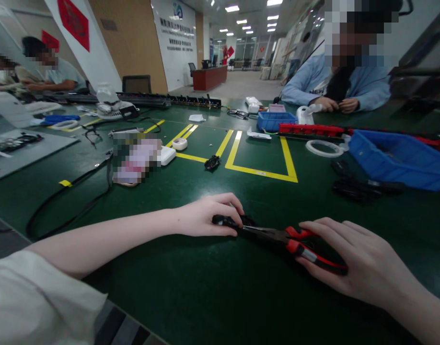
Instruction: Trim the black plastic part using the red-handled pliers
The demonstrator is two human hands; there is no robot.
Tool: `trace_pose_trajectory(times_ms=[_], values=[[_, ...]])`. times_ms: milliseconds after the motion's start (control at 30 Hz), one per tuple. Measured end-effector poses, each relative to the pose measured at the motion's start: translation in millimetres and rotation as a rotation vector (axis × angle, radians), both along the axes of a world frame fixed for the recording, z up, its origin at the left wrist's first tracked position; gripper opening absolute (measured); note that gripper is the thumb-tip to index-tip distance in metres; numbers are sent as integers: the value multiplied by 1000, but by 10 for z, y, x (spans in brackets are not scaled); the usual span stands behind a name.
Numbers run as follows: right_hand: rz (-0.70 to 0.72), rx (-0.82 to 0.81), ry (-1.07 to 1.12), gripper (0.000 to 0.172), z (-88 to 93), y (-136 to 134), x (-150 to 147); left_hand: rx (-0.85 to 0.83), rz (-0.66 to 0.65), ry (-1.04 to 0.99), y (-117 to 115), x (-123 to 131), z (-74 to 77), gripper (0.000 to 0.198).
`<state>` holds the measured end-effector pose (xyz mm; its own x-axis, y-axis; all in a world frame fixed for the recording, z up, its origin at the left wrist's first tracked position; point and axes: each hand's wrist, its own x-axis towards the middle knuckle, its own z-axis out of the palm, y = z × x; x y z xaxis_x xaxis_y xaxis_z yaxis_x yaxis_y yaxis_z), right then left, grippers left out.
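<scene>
Long-nose pliers with red and black handles are held in my right hand, their slim jaws pointing left. Near the table's middle, my left hand grips a small black part between thumb and fingers. The plier tips reach that black part beside my fingertips; whether they clamp it I cannot tell. More of the dark piece shows just behind the tips. A crumpled black bit lies farther back on the green table.
Blue bins and dark cables lie at right, near a clear tape roll. Left are a phone, a white box and a looped black cable. Yellow tape marks the table. A person in blue sits opposite.
</scene>
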<state>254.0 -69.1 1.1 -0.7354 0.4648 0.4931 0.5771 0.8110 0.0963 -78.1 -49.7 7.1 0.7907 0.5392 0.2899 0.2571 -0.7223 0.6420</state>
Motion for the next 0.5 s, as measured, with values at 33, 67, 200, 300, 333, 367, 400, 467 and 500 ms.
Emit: trace_pose_trajectory(times_ms=[33,67,200,300,333,367,400,467,500], values=[[2,-3,-3,39,-3,-2,-2,-7,6,4,-1,2,0,14],[0,-5,-6,39,-6,-1,-2,-14,11,3,-2,4,0,14],[3,-31,3,41,-2,22,4,-39,6,-14,-4,11,1,15],[13,-77,11,40,-1,48,24,-49,7,-11,-6,15,7,15],[14,-88,12,40,-6,55,34,-49,7,-9,-8,16,9,15],[12,-95,11,40,-13,60,44,-50,7,-3,-11,17,12,15],[10,-99,9,41,-21,64,55,-50,7,3,-13,18,14,16],[4,-98,-2,45,-35,66,70,-51,8,15,-20,21,19,16],[0,-96,-10,47,-39,65,74,-52,10,21,-24,23,22,16]])
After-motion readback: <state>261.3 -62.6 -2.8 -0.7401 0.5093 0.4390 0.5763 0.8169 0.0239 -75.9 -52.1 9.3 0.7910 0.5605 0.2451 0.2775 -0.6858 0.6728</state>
